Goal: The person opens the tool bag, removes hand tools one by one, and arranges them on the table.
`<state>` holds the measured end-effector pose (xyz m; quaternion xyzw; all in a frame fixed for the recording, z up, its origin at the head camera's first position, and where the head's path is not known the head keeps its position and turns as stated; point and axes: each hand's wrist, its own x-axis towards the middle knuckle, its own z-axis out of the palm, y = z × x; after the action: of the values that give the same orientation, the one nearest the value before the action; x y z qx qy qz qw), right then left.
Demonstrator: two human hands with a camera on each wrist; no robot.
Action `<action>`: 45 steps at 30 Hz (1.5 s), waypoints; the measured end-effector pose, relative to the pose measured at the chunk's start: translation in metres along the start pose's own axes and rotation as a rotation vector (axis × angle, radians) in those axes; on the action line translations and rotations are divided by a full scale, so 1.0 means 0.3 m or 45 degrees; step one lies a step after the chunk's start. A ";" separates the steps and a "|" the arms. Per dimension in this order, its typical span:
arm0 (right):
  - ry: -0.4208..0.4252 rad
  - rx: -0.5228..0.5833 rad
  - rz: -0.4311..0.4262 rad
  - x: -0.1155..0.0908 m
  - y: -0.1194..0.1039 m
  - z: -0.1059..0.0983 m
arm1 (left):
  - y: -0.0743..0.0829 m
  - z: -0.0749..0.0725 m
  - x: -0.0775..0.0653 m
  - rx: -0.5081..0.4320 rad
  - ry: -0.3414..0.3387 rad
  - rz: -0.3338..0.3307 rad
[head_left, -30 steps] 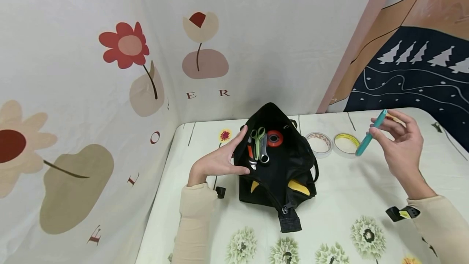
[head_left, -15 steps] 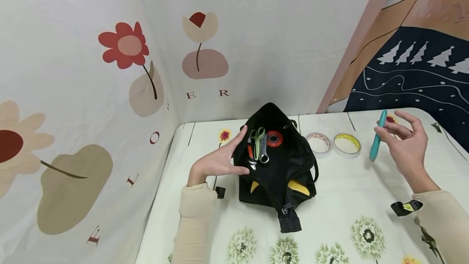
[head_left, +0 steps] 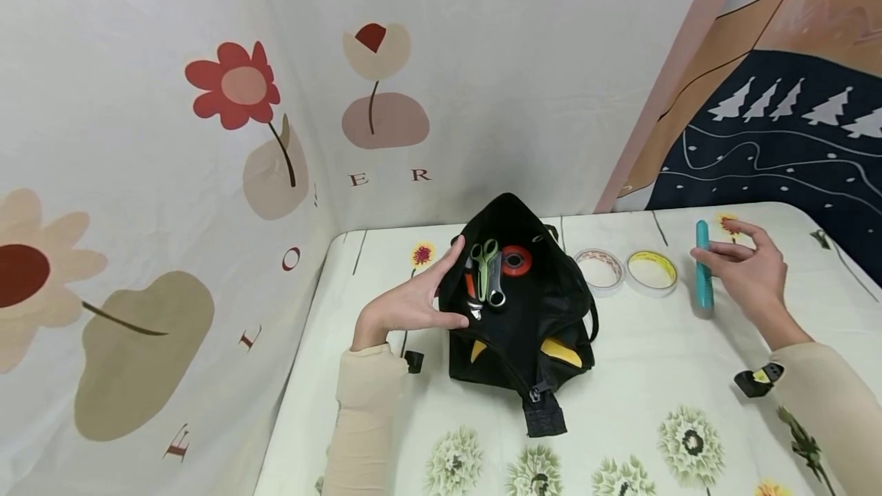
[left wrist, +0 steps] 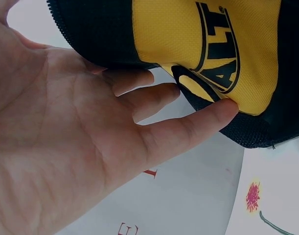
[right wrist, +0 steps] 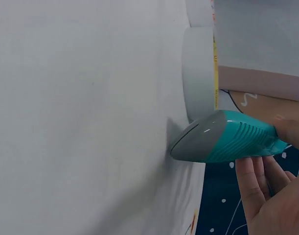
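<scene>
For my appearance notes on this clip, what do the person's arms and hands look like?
Both arms wear plain beige sleeves, the left sleeve and right sleeve. The left hand and right hand are bare, with no gloves visible. Each wrist carries a small black device; the right one has a yellow-green patch.

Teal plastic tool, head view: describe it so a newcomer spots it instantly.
On the white flower-printed cloth, go right from the open black fabric bag, past the yellow-cored tape ring. There the right hand holds the teal plastic tool. Unlike the round tape ring, it looks slim and upright.
</scene>
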<state>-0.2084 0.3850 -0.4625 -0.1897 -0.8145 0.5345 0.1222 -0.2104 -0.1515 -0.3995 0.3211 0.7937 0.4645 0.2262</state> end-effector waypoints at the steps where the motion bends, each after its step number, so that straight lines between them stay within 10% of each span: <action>1: -0.004 -0.035 -0.002 0.004 0.003 0.003 | 0.000 0.000 0.001 -0.007 0.000 -0.004; 19: -0.117 -0.569 -0.056 0.052 -0.001 0.045 | 0.011 0.001 0.001 -0.023 0.001 -0.016; 45: -0.167 -0.607 0.017 0.091 0.062 0.046 | 0.006 -0.001 0.001 -0.031 0.000 -0.024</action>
<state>-0.2351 0.3922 -0.4852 -0.1833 -0.9226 0.3391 0.0172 -0.2101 -0.1508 -0.3980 0.3110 0.7909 0.4720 0.2344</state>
